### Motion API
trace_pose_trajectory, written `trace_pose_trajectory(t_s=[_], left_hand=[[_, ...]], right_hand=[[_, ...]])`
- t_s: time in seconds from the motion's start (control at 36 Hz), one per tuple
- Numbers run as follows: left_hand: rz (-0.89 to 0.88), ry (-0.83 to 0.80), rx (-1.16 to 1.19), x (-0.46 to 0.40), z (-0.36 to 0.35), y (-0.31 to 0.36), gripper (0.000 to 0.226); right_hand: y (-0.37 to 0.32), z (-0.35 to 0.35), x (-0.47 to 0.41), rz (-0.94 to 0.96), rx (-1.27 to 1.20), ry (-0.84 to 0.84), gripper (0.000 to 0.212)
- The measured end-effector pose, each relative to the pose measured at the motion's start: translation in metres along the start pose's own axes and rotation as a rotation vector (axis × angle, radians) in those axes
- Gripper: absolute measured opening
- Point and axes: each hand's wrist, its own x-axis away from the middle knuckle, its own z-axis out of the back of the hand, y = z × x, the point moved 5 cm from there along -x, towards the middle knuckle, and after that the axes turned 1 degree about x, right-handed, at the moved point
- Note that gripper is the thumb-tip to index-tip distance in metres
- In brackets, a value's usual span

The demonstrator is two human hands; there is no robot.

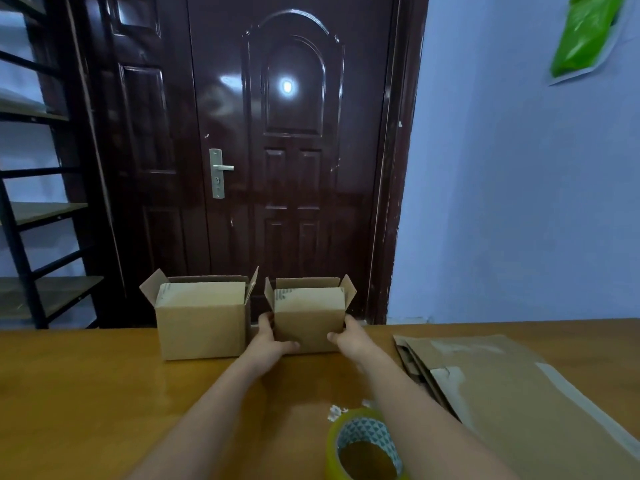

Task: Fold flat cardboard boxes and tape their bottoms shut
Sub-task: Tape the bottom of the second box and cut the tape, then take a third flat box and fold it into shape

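Both arms reach out: the left hand (pixel 272 336) and right hand (pixel 349 336) clasp the smaller box (pixel 309 320) from either side, fingers wrapped round its lower corners, top flaps up. It sits on the surface (pixel 86 393), just right of the bigger box (pixel 202 318) beside the left hand. Nearer than the right hand stands the tape roll (pixel 365 445); flat cardboard (pixel 502 386) lies off to its right.

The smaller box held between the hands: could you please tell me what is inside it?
Nothing can be confirmed. The smaller box stands upright with its top flaps open, but its near flap and front wall hide the interior. Only the inner back wall shows.
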Motion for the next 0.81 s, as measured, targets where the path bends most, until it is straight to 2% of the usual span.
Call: trace_pose_trajectory(t_s=[0.28, 0.42, 0.56, 0.67, 0.81], left_hand=[[-0.004, -0.005, -0.040, 0.001, 0.007, 0.004, 0.086], [-0.028, 0.040, -0.141, 0.014, 0.010, 0.007, 0.084], [-0.057, 0.073, -0.379, 0.036, 0.013, 0.014, 0.074], [-0.100, 0.062, -0.643, 0.060, 0.013, 0.020, 0.060], [-0.166, 0.042, -1.001, 0.088, 0.008, 0.039, 0.061]], right_hand=[[0.005, 0.001, 0.004, -0.026, 0.083, -0.038, 0.057], [0.005, 0.015, 0.016, -0.015, 0.211, 0.014, 0.062], [-0.001, 0.032, 0.039, 0.048, 0.443, 0.064, 0.051], [-0.010, 0.044, 0.064, 0.109, 0.733, 0.065, 0.047], [-0.020, 0.061, 0.097, 0.201, 1.016, 0.097, 0.040]])
